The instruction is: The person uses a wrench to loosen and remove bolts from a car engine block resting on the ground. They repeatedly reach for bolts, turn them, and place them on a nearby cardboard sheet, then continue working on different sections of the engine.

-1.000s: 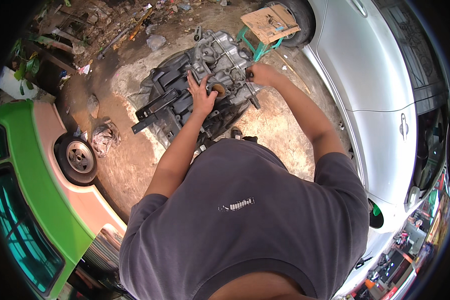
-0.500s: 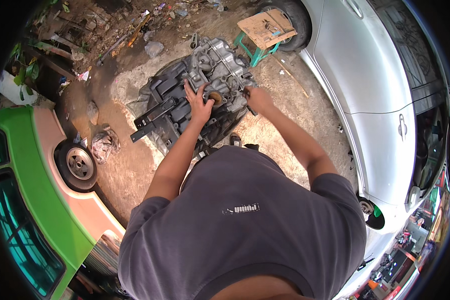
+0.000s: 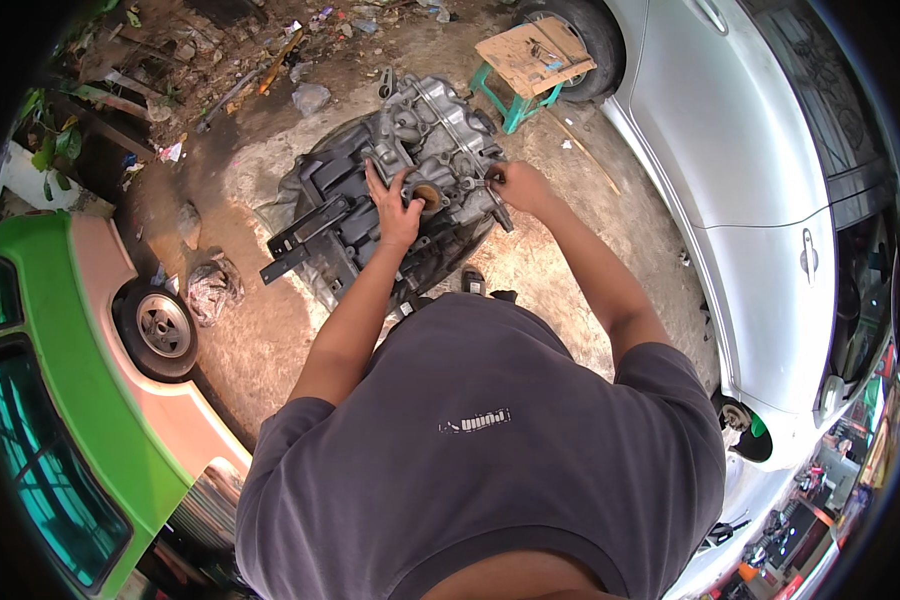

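Observation:
A grey metal car engine (image 3: 440, 125) with black plastic parts rests low on the ground in front of me. My left hand (image 3: 396, 212) lies on it with fingers spread, thumb and forefinger beside a round brownish opening (image 3: 429, 194). At the engine's right edge, my right hand (image 3: 520, 188) is closed, its fingertips against the metal. A small light metal end (image 3: 475, 184) shows by those fingertips; whether the hand grips it I cannot make out. A flat dark bracket (image 3: 305, 232) juts from the engine's left side.
A small green stool (image 3: 518, 112) with a wooden board (image 3: 533, 60) and small tools stands beyond the engine, by a silver car (image 3: 730, 150) on the right. A green and pink vehicle (image 3: 100, 340) is on the left. Litter and a plastic bag (image 3: 310, 98) lie on the ground.
My right hand has moved slightly up and away along the engine's right edge. The left hand stays at the same place on the engine.

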A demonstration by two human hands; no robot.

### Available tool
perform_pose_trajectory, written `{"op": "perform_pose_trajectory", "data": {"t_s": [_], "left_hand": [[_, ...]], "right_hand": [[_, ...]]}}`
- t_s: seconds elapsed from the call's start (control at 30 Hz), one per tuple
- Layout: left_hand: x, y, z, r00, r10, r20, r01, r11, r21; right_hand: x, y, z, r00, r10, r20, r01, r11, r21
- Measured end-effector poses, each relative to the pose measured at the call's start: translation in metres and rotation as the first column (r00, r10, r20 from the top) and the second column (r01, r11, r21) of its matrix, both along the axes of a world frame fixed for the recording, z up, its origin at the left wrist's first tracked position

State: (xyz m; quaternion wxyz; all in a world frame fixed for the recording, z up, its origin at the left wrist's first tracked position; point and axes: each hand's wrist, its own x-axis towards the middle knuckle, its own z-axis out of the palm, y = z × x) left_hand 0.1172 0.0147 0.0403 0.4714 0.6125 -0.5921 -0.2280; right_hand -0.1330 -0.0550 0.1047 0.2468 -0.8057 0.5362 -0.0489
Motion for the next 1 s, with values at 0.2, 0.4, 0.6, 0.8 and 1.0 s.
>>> {"op": "perform_pose_trajectory", "data": {"t_s": [0.2,0.4,0.6,0.8,1.0], "left_hand": [[-0.001,0.000,0.003,0.999,0.026,0.023,-0.025,0.999,-0.024],[-0.002,0.001,0.004,0.998,0.063,0.023,-0.063,0.998,0.015],[-0.005,0.001,0.004,0.996,0.091,0.014,-0.091,0.996,-0.005],[-0.007,0.001,0.002,0.993,0.113,0.015,-0.113,0.993,-0.016],[-0.006,0.003,0.000,0.993,0.119,0.016,-0.118,0.993,-0.025]], "right_hand": [[0.014,-0.051,0.019,0.947,0.287,-0.145,-0.261,0.950,0.174],[0.030,-0.071,0.027,0.889,0.432,-0.152,-0.389,0.887,0.250],[0.034,-0.039,0.029,0.920,0.314,-0.236,-0.293,0.949,0.120],[0.020,0.043,-0.022,0.993,-0.115,0.021,0.112,0.986,0.127],[-0.013,0.049,-0.058,0.950,-0.144,0.278,0.085,0.973,0.213]]}}
